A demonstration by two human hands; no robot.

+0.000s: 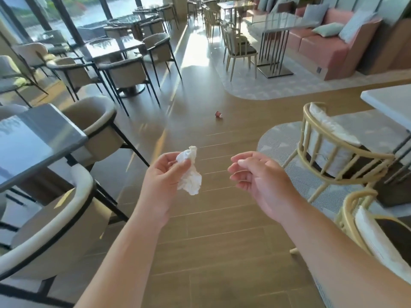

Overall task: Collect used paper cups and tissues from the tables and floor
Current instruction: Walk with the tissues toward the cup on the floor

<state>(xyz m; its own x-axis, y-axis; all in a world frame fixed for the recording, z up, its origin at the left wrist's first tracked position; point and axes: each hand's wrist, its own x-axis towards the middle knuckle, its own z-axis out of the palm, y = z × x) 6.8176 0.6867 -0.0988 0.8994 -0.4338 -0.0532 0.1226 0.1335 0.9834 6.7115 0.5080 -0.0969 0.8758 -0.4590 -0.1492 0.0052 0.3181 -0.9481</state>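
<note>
Left hand (163,174): pinched a crumpled white tissue (190,174). Right hand (255,174): loosely curled, held nothing. Red paper cup (218,114): lay tipped on the wooden floor (222,230), well ahead.

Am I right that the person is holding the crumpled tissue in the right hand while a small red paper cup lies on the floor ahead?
Not quite: the head view shows the crumpled tissue held in the left hand; the right hand holds nothing. The red paper cup does lie on the floor ahead.

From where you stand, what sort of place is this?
Most likely a cafe or hotel lounge: rows of dark tables with matching armchairs, and a pink sofa with cushions by more tables. The left hand holds a crumpled tissue.
</note>
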